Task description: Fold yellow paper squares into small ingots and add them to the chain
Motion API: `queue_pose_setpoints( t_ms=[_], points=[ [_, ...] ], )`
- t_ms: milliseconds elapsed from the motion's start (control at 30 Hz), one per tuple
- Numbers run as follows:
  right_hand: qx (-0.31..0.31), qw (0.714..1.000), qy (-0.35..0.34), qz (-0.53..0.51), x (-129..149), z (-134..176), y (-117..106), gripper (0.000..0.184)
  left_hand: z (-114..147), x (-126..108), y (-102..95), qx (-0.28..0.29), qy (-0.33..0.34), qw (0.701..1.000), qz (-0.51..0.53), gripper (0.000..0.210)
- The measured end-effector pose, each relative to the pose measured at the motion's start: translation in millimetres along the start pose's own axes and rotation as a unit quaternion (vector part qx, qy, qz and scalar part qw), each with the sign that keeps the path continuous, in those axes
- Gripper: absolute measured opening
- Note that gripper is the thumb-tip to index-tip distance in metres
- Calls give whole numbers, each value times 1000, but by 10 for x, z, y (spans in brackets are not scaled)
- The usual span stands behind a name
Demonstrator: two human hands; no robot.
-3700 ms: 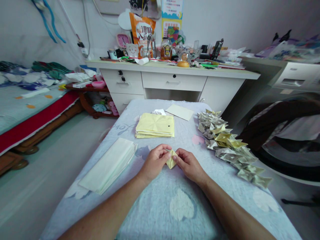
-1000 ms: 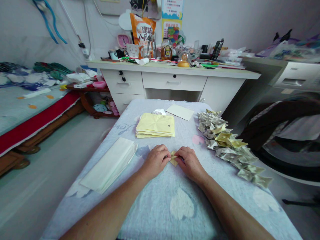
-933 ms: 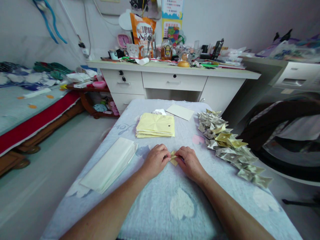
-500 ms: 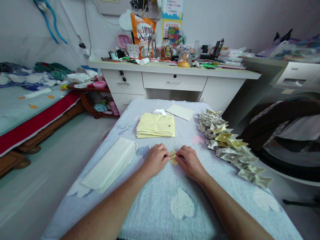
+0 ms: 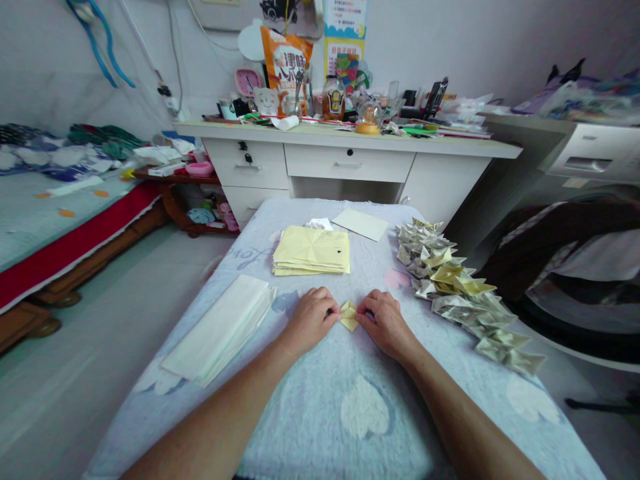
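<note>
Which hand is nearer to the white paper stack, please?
Left: the left hand is just right of the white paper stack; the right hand is farther right, across the small yellow paper.

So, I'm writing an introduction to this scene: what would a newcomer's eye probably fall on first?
Probably the long row of folded paper pieces, mostly silver-grey with some golden ones, along the right of the cloth-covered table. Next, the small yellow folded paper held between the left hand and right hand. Behind, the bright orange bag stands on the cluttered desk.
</note>
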State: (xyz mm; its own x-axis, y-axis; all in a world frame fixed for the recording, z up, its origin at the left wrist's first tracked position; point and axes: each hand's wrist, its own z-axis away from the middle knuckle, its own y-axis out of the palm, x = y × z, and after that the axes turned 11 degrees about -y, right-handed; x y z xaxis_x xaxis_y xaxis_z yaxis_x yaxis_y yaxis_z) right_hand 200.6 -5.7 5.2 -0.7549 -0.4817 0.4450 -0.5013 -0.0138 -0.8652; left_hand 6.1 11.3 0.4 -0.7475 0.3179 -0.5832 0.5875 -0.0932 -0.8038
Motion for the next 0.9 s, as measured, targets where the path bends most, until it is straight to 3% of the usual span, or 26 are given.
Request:
queue_pose_setpoints(
  t_ms=[900],
  points=[
    [8,999,39,12,7,-5,-6,10,6,-13,15,-13,-36,998,-41,7]
  ],
)
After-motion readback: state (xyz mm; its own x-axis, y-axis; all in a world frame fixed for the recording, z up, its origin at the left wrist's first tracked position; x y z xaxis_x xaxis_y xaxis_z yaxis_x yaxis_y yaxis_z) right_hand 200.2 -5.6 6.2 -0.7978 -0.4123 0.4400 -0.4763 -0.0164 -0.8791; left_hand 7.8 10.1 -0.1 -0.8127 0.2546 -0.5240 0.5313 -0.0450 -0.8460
